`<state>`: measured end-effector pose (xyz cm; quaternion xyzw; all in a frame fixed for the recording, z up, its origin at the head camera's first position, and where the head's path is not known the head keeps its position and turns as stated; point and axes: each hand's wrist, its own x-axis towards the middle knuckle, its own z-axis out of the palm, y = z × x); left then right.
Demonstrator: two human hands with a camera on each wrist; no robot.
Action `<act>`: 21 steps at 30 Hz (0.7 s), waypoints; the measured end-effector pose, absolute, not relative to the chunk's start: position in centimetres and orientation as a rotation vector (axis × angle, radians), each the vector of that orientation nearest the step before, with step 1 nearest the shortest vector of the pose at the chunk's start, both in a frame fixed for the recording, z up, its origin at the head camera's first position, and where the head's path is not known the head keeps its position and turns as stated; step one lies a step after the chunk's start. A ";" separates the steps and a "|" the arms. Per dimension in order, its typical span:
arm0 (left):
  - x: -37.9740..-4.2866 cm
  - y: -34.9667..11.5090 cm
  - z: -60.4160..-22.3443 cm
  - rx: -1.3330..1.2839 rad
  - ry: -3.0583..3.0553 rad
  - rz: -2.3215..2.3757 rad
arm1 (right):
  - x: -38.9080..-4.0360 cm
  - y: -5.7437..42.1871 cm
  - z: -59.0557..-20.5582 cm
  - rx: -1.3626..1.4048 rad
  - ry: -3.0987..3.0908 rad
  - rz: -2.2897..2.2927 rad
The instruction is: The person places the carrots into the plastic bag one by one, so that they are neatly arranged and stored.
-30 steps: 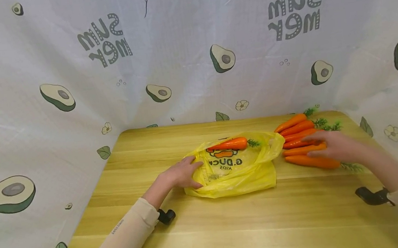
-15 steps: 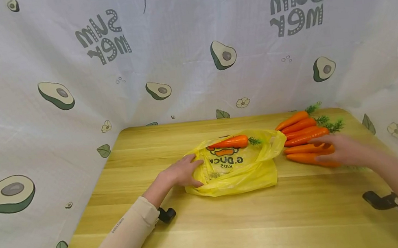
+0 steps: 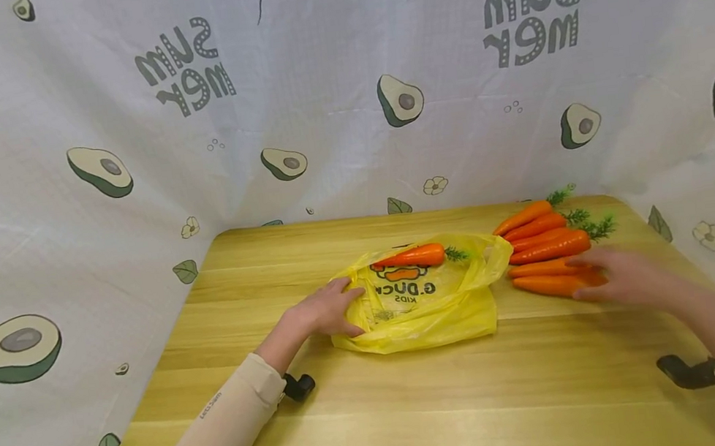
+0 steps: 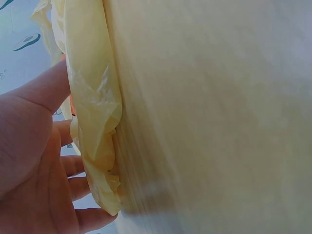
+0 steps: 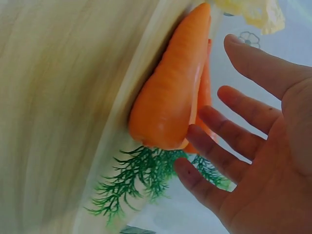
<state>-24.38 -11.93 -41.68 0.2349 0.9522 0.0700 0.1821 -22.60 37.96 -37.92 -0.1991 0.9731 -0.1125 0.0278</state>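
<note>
A yellow plastic bag (image 3: pixel 448 323) with a printed duck and lettering lies at mid-table. One orange carrot (image 3: pixel 417 256) with a green top lies at its far side, tip toward the left. My left hand (image 3: pixel 328 309) rests at the bag's left mouth, thumb and fingers spread. In the left wrist view those fingers (image 4: pixel 73 165) lie partly behind the bag's edge. Several more carrots (image 3: pixel 548 247) lie side by side to the right. My right hand (image 3: pixel 629 279) hovers over the nearest of them, the fingers (image 5: pixel 229 131) spread and loosely bent beside a thick carrot (image 5: pixel 170 92), gripping nothing.
The wooden table (image 3: pixel 418 407) ends at its back edge against a white curtain (image 3: pixel 314 73) printed with avocados and leaves. Bare tabletop lies in front of the bag. A black wrist camera (image 3: pixel 299 388) sits below the left hand, another wrist camera (image 3: pixel 688 371) below the right.
My right hand has drawn back slightly to the right over the nearest carrots, uncovering more of the pile. The left hand and the bag have stayed in place.
</note>
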 end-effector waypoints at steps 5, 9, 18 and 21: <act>-24.3 -11.9 -41.7 0.665 2.688 0.202 | -21.9 38.7 -38.3 -0.632 3.033 -0.300; -24.3 -11.9 -41.7 0.662 2.687 0.201 | -21.8 38.7 -38.4 -0.620 3.036 -0.293; -24.1 -11.9 -41.7 0.658 2.692 0.204 | -21.8 39.2 -38.9 -0.598 3.039 -0.240; -24.1 -11.9 -41.7 0.661 2.696 0.204 | -21.9 39.5 -39.3 -0.620 3.052 -0.227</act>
